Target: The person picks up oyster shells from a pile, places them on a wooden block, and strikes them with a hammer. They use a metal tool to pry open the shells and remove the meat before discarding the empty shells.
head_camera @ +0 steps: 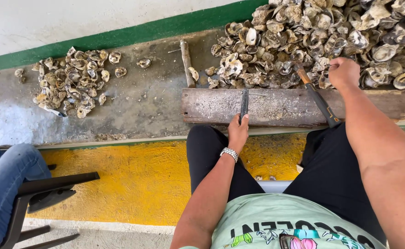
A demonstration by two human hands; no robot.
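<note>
My left hand (237, 130) grips a dark metal blade (244, 102) standing on a worn wooden plank (281, 107) in front of my knees. A silver watch sits on that wrist. My right hand (344, 72) reaches over the plank into a large pile of oyster shells (322, 37) at the upper right, fingers curled down among the shells; whether it holds one is hidden. A hammer (317, 97) with a dark and orange handle leans across the plank just left of my right forearm.
A smaller heap of shells (73, 80) lies on the wet concrete at left. A stick (186, 62) lies beside the big pile. A yellow painted kerb (138, 180) runs below. Another person's jeans-clad leg (2, 177) and a dark chair (41, 193) are at lower left.
</note>
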